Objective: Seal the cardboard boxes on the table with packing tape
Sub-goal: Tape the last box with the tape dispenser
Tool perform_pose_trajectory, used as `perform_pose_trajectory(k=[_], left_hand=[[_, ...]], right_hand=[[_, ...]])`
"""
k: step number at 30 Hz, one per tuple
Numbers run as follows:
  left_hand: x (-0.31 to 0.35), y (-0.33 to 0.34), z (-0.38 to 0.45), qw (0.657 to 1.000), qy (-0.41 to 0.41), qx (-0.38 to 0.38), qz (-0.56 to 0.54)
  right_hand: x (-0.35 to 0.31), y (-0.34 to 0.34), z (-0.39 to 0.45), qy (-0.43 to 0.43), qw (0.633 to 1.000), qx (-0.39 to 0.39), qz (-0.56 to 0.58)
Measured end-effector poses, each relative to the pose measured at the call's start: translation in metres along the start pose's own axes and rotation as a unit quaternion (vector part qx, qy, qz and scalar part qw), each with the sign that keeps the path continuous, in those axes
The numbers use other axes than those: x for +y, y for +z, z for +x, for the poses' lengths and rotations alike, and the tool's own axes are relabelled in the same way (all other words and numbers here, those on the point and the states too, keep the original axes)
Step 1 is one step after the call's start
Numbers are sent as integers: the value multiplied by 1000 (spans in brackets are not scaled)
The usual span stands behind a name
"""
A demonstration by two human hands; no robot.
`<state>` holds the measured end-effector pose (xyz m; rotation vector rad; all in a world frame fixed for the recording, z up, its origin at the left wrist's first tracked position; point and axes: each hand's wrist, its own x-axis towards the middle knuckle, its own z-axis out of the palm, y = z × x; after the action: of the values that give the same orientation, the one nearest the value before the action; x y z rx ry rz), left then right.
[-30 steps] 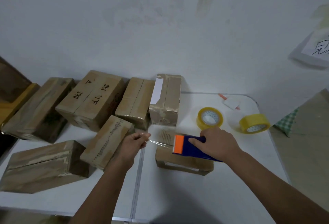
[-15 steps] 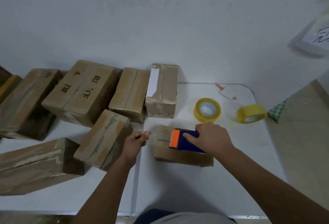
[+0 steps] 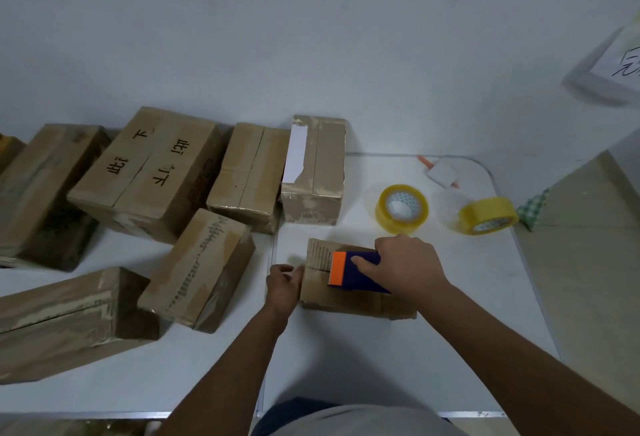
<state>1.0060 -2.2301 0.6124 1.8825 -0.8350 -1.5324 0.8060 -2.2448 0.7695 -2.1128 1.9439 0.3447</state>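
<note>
Taping is under way on the small box (image 3: 356, 292) at the table's (image 3: 398, 359) centre. The right hand (image 3: 405, 267) grips the dispenser (image 3: 356, 273) on the box's top, orange end toward nine o'clock; the left hand (image 3: 285, 285) presses against the box's left end, apparently pinning the tape's free end there, though its fingers are too blurred to tell. Next, probably, comes a steady pull toward three o'clock, then a cut. The clear tape is barely visible. Two spare rolls (image 3: 401, 208) lie toward one o'clock.
</note>
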Motion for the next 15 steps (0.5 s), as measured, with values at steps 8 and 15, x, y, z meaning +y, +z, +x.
perform_pose_trajectory(k=[8,15], left_hand=[[15,-20,-3,990,86,13,109],[18,-26,-36,972,166,-72,147]], right_hand=[[1,1,3,3,1000,2,6],[0,3,3,1,1000,17,10]])
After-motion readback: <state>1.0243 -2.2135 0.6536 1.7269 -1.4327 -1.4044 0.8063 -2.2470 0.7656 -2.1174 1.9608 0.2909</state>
